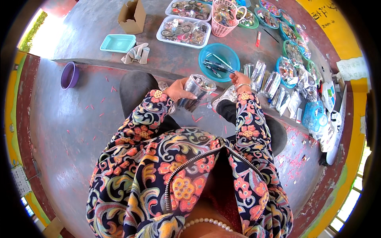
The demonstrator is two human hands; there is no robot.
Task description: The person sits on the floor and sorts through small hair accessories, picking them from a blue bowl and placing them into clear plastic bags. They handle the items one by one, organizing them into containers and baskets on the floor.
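My left hand [177,92] is closed around a clear plastic bag [199,86] of dark pens, held upright with its open top facing up. My right hand [239,79] pinches a few dark pens [220,66] by their ends over the turquoise basin [236,53]. A pale, pen-like stick [222,60] lies in the basin, and other pens seem to be there too. Whether those in my fingers touch the basin cannot be made out. Just right of that hand, several clear packs of pens [258,73] lie on the raised ledge.
A grey glove [136,53] and a mint tray [118,43] sit left on the ledge, near an open cardboard box [131,17]. Behind are white trays [183,44] of small rings and a pink basket [222,27]. More filled baskets [289,71] line the right. A purple bowl [70,76] stands far left.
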